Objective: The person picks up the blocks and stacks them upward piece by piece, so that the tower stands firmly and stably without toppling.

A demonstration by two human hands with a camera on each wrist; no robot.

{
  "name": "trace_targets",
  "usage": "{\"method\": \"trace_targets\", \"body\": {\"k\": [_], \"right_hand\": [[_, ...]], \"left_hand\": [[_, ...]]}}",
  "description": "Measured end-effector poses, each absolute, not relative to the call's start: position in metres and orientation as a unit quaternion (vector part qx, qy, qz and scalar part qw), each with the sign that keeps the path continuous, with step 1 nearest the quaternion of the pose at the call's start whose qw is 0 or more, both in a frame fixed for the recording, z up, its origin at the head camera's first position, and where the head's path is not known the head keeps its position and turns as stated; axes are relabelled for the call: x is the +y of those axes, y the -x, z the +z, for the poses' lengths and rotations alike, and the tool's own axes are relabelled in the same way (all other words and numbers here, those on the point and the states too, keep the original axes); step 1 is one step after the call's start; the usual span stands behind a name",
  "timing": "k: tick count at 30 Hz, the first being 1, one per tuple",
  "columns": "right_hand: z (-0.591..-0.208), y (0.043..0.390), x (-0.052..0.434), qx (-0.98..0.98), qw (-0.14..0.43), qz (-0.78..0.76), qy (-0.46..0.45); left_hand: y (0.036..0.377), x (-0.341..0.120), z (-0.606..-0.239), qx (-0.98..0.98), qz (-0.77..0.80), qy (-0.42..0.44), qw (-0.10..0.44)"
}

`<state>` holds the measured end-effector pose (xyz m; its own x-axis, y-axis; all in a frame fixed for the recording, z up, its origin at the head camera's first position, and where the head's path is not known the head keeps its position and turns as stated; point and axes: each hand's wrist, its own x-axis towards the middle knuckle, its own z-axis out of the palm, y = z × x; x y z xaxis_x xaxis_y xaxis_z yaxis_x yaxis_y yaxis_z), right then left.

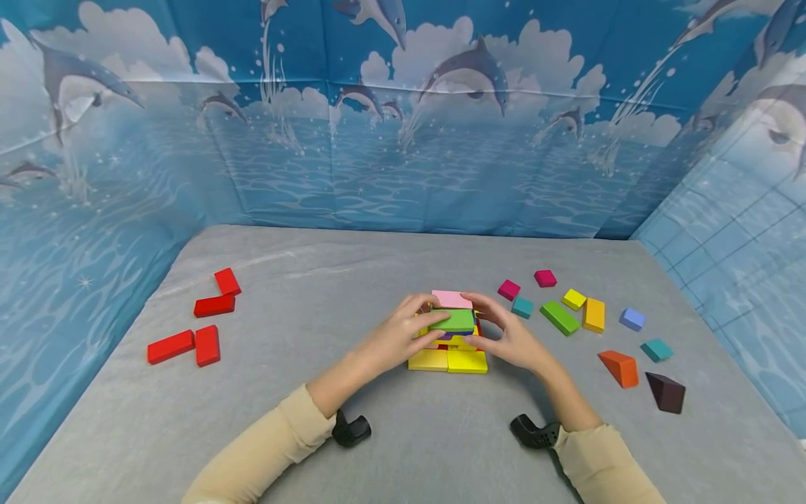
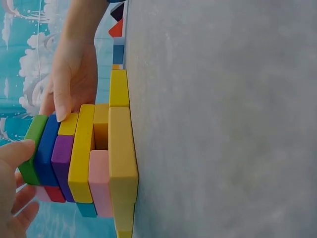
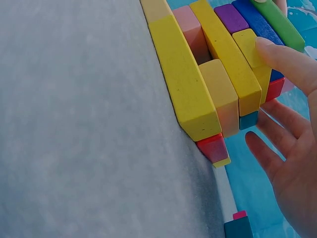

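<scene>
Dolphin backdrop [image 1: 403, 126] wraps three sides of the grey worktop [image 1: 403, 448]. Block stack [image 1: 448, 343] sits at centre, several layers: yellow blocks [image 1: 448, 361] at the base, then pink, yellow, purple and blue layers per the wrist views, green block [image 1: 455, 320] on the near top, pink block [image 1: 451, 299] just behind it.

Left hand [image 1: 403, 336] is on the stack's left side, fingers curled, thumb tip [image 2: 20, 148] pressing the green block's end; grip is closed on that block. Right hand [image 1: 511, 337] flanks the right side, fingers fairly straight, one fingertip [image 3: 277, 52] touching an upper yellow block; grip open, holding nothing. Both sleeves are beige.

Loose pieces: four red blocks [image 1: 196, 323] well apart to the left. On the right, a green bar [image 1: 560, 317] and orange block [image 1: 594, 314] near each other, an orange wedge [image 1: 620, 367], a dark brown wedge [image 1: 666, 391], and small magenta, teal, yellow and lilac cubes scattered around them.
</scene>
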<state>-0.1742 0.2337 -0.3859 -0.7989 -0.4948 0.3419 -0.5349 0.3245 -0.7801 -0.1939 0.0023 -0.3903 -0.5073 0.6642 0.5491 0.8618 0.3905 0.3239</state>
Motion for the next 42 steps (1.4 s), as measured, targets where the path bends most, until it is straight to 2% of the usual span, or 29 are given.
{"method": "trace_targets", "body": {"k": [6, 12, 16, 33, 38, 42], "right_hand": [[-0.385, 0.174, 0.234, -0.813, 0.021, 0.487, -0.318], [-0.385, 0.174, 0.234, -0.813, 0.019, 0.486, -0.32], [-0.385, 0.174, 0.234, -0.814, 0.019, 0.484, -0.32], [-0.38, 0.172, 0.232, -0.824, 0.03, 0.473, -0.309], [-0.381, 0.171, 0.231, -0.828, 0.024, 0.48, -0.289], [-0.381, 0.171, 0.23, -0.831, 0.026, 0.481, -0.28]], "left_hand": [[0.199, 0.006, -0.393, -0.815, -0.314, 0.452, 0.182], [0.203, 0.008, -0.398, -0.803, -0.418, 0.412, 0.107], [0.205, 0.007, -0.401, -0.784, -0.461, 0.408, 0.08], [0.208, 0.002, -0.402, -0.77, -0.466, 0.429, 0.07], [0.219, -0.03, -0.396, -0.804, -0.452, 0.381, 0.069], [0.241, -0.089, -0.401, -0.853, -0.404, 0.307, 0.123]]}}
